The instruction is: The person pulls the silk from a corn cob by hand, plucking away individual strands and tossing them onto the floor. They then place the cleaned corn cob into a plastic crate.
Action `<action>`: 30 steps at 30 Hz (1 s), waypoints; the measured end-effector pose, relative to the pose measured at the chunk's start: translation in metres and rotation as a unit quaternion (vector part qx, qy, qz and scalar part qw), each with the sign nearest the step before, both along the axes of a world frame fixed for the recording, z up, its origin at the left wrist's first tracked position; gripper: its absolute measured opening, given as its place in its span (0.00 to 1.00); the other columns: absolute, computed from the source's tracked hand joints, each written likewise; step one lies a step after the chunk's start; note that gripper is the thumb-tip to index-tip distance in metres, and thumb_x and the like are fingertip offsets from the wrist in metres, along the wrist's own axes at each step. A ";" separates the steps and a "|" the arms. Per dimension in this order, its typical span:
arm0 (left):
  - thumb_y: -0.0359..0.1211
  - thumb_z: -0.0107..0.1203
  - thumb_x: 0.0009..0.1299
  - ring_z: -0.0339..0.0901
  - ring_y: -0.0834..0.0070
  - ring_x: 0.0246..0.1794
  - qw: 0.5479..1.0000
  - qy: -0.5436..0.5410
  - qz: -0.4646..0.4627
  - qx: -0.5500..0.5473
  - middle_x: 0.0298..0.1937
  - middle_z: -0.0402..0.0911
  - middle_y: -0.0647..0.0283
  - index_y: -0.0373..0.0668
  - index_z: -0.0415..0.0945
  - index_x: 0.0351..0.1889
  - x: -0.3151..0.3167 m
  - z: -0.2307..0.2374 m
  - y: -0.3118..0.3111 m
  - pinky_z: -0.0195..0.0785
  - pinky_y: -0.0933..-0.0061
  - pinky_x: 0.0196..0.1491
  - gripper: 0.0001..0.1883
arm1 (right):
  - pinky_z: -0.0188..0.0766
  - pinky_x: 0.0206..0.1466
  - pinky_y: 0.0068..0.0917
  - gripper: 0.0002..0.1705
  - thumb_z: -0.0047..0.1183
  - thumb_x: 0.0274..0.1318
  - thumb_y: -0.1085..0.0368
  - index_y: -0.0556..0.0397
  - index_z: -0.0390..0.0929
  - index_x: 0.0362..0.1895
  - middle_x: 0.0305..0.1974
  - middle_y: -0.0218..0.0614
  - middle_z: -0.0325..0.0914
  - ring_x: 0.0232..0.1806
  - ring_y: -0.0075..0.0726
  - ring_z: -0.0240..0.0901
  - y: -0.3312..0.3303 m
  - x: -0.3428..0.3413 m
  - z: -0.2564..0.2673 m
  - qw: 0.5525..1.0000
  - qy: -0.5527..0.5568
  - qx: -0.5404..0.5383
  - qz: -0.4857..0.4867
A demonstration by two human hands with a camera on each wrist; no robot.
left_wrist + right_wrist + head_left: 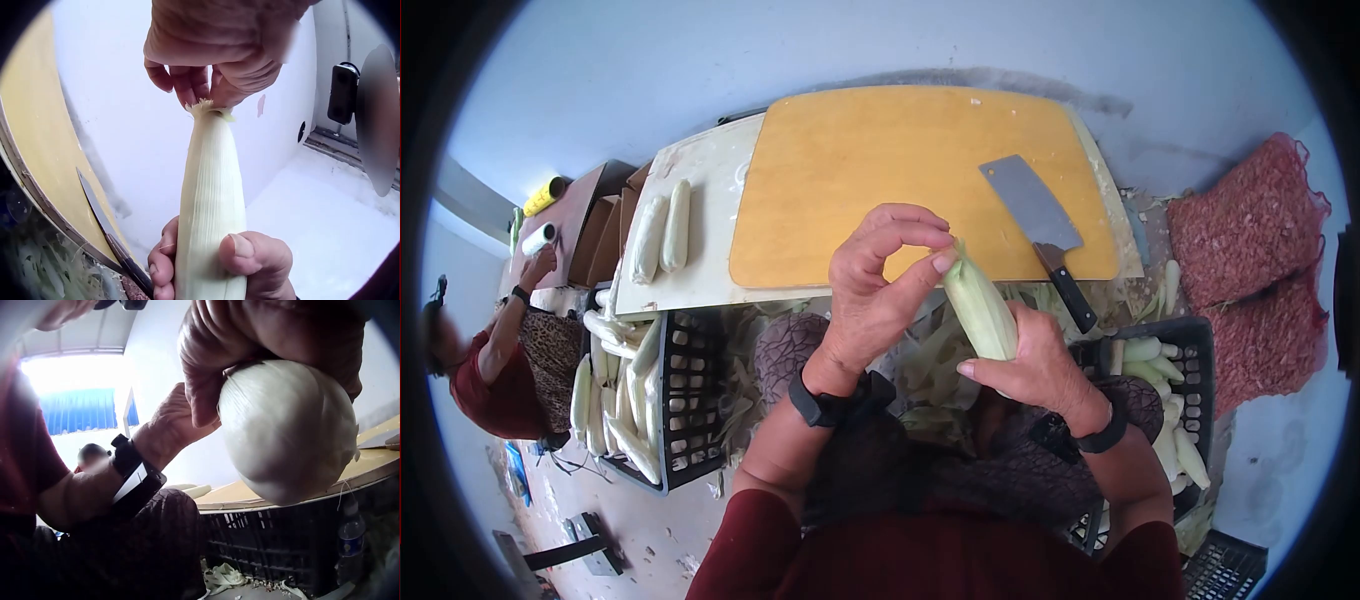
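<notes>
Head view, middle of the frame: pinching the corn [983,318] at its top with the left hand [878,288], gripping it low down with the right hand [1045,362], likely to keep it still. At upper right, a big knife [1035,210] on the yellow board [870,180], handle over the edge, maybe for easy grabbing.

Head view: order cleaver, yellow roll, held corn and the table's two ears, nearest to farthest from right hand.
1. Held corn: in right hand.
2. Cleaver: yellow board's right side.
3. Two ears: table's left end.
4. Yellow roll: far left.
</notes>
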State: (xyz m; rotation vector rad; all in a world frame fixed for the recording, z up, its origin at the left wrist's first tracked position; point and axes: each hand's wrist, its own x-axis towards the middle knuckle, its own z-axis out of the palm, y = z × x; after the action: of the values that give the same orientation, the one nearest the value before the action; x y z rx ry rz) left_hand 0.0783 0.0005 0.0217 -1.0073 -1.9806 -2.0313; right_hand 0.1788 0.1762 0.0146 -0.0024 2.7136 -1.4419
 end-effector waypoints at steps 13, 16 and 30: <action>0.22 0.57 0.59 0.75 0.70 0.35 0.985 0.117 0.113 -0.049 0.33 0.76 0.60 0.38 0.71 0.30 -0.008 -0.022 0.005 0.67 0.73 0.40 0.05 | 0.73 0.34 0.42 0.32 0.67 0.31 0.50 0.67 0.73 0.32 0.24 0.55 0.76 0.29 0.58 0.77 -0.008 0.002 -0.002 0.996 -0.004 0.092 -0.018; 0.22 0.54 0.61 0.74 0.71 0.33 0.994 0.050 0.098 -0.011 0.29 0.74 0.61 0.37 0.69 0.31 -0.010 -0.034 0.009 0.67 0.73 0.38 0.05 | 0.73 0.34 0.42 0.32 0.66 0.31 0.50 0.68 0.74 0.31 0.24 0.55 0.76 0.30 0.57 0.77 -0.009 0.001 -0.004 0.997 -0.034 0.064 -0.015; 0.21 0.52 0.62 0.69 0.73 0.27 0.986 0.007 0.166 -0.019 0.26 0.71 0.60 0.34 0.68 0.30 -0.018 -0.058 0.023 0.66 0.73 0.34 0.03 | 0.72 0.32 0.39 0.27 0.64 0.32 0.53 0.68 0.76 0.29 0.23 0.55 0.76 0.28 0.54 0.77 -0.009 -0.002 -0.001 0.996 -0.084 -0.009 -0.020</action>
State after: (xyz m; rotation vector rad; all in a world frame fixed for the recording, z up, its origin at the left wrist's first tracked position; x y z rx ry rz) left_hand 0.0603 0.0237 -0.0367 -0.6414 -2.0269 -1.8072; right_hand 0.1770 0.1667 0.0141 0.1673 2.5788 -1.4082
